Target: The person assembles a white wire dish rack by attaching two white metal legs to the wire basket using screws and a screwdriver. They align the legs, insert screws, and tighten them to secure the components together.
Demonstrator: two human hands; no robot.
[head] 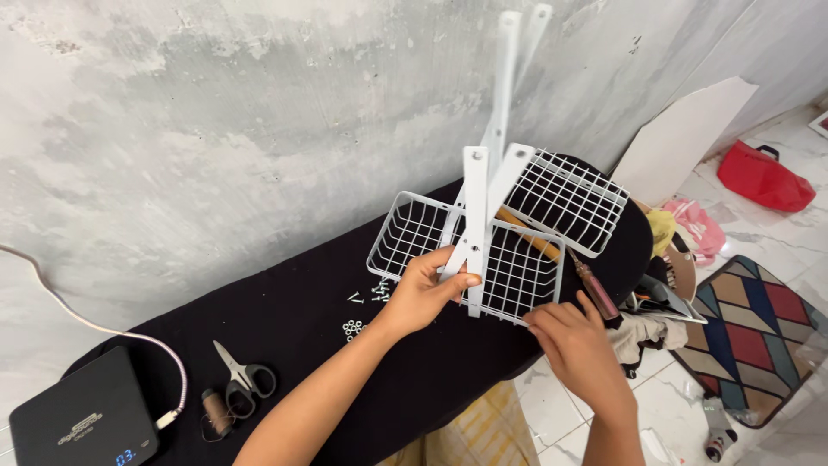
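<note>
Both bare forearms reach in from the bottom edge over a black cloth-covered worktop (345, 311) set against a mottled grey wall. The left hand (423, 293) has its grip clamped on a flat white metal bracket (474, 233) of a white wire basket rack (517, 233), which is tilted above the worktop's far end. The right hand (573, 341) pinches the rack's lower wire rim, fingers together, beside a dark-red-handled screwdriver (595, 292). Small silver nuts and screws (362, 311) lie loose near the left wrist. Black-handled scissors (246, 375), a brown thread spool (216, 412) and a black box with a white cable (82, 418) sit at the near left.
</note>
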